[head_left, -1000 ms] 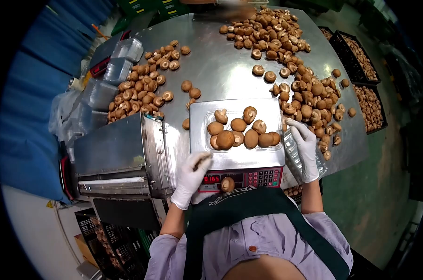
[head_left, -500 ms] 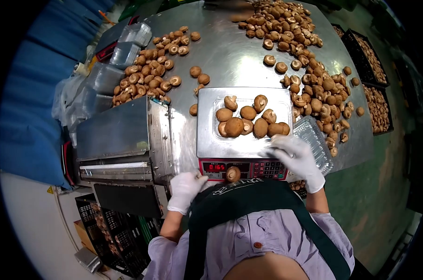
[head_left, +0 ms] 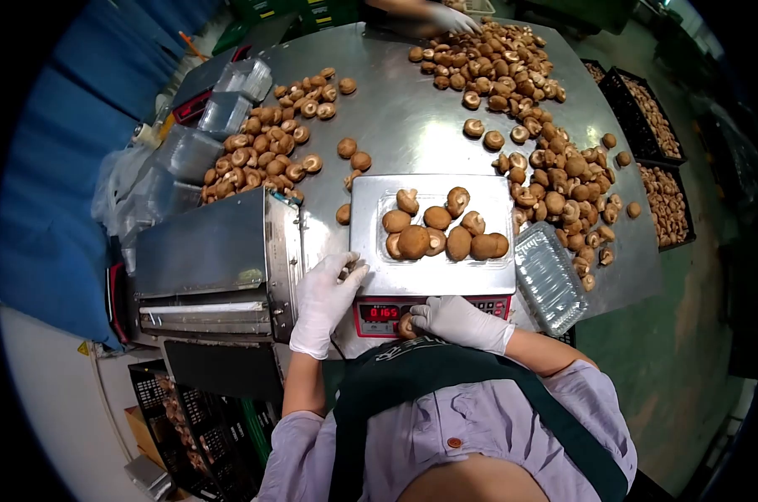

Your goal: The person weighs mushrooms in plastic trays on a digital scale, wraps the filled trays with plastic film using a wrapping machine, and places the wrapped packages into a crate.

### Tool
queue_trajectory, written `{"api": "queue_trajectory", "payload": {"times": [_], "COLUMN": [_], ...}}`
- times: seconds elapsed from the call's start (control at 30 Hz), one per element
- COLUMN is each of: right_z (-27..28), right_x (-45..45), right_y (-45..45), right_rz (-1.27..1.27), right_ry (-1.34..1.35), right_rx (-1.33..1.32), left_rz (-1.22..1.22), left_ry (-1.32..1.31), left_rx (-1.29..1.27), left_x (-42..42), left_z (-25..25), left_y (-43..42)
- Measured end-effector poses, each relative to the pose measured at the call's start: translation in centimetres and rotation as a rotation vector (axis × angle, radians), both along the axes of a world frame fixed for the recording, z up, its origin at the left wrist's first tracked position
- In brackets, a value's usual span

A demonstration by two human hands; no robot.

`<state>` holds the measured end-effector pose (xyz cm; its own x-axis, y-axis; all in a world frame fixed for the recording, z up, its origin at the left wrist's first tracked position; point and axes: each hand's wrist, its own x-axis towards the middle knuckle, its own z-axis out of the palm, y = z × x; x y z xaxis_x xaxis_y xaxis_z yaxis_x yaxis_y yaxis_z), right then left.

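Observation:
My left hand (head_left: 323, 303), in a white glove, is at the left edge of the scale's metal plate (head_left: 433, 284), fingers curved and apart with nothing in them. My gloved right hand (head_left: 464, 323) is low in front of the scale's red panel (head_left: 375, 325), its fingertips closed on a brown mushroom (head_left: 407, 327). Part of that mushroom is hidden by the fingers. On the plate, a clear plastic tray (head_left: 387, 203) holds several mushrooms (head_left: 413, 242), some cap up, some stem up. The red display (head_left: 385, 312) is lit and seems to read 0.165.
Mushroom piles lie left (head_left: 257, 155) and right (head_left: 563, 180) on the steel table (head_left: 379, 92). An upside-down clear tray (head_left: 551, 279) is right of the scale. Stacked trays (head_left: 190, 151) and a metal machine (head_left: 203, 243) stand left. Another person's gloved hand (head_left: 456, 18) touches the far pile.
My right hand has moved left and down from the tray's right corner to the mushroom by the panel. My left hand has risen to the plate's edge. The other person's hand is now clearly visible.

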<state>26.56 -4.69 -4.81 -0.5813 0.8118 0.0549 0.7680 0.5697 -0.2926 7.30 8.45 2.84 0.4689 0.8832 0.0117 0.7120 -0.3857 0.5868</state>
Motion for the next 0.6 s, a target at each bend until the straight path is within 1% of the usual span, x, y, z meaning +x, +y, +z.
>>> {"api": "queue_trajectory", "payload": {"times": [0.03, 0.1, 0.13, 0.17, 0.2, 0.23, 0.27, 0.3, 0.33, 0.37, 0.4, 0.43, 0.47, 0.5, 0.53, 0.57, 0.6], "right_z": [-0.2, -0.5, -0.4, -0.2, 0.2, 0.9, 2.5, 3.9, 4.8, 6.8, 7.1, 6.6, 7.8, 8.4, 7.6, 5.5, 5.0], "right_x": [-0.1, -0.2, -0.1, 0.1, 0.2, 0.7, 1.3, 1.9, 3.0, 4.3, 5.6, 7.2, 8.3, 9.8, 11.2, 12.9, 13.8], "right_y": [-0.1, -0.1, -0.1, -0.1, 0.1, 0.0, -0.3, -0.6, -0.8, -0.8, -0.8, -0.4, -0.5, 0.0, 0.5, 1.1, 1.8], "right_rz": [-0.008, -0.015, -0.021, -0.048, -0.074, -0.08, -0.152, -0.223, -0.31, -0.416, -0.512, -0.587, -0.826, -0.941, -0.977, -1.014, -1.073], "right_ry": [0.0, 0.022, 0.018, 0.074, 0.131, 0.127, 0.337, 0.549, 0.718, 0.745, 0.759, 0.791, 0.973, 0.965, 1.092, 0.979, 0.858], "right_rx": [-0.001, 0.009, 0.012, -0.035, -0.08, -0.075, -0.195, -0.316, -0.384, -0.448, -0.344, -0.169, -0.346, -0.314, -0.268, -0.125, -0.185], "left_rz": [-0.009, -0.112, -0.151, -0.157, -0.235, -0.312, -0.385, -0.39, -0.439, -0.487, -0.526, -0.53, -0.554, -0.577, -0.575, -0.58, -0.572], "left_ry": [-0.009, -0.158, -0.16, -0.163, -0.182, -0.201, -0.161, -0.162, -0.141, -0.119, -0.113, -0.114, -0.09, -0.065, -0.042, -0.043, -0.049], "left_rx": [0.002, 0.01, -0.034, -0.031, 0.056, 0.145, 0.152, 0.153, 0.175, 0.198, 0.213, 0.214, 0.252, 0.291, 0.314, 0.315, 0.329], "left_x": [0.7, 2.0, 2.7, 3.4, 4.1, 4.7, 5.1, 5.4, 5.6, 5.8, 6.0, 6.2, 6.3, 6.3, 6.3, 6.3, 6.4], "left_z": [-0.2, -0.9, -1.0, -1.1, -1.2, -1.1, -0.8, -0.7, -0.7, -0.7, -0.7, -0.9, -1.2, -1.5, -2.4, -2.6, -2.7], "left_y": [0.3, 1.0, 1.2, 1.4, 1.6, 1.8, 2.0, 2.1, 2.2, 2.3, 2.5, 2.6, 2.6, 2.6, 2.5, 2.5, 2.4]}}
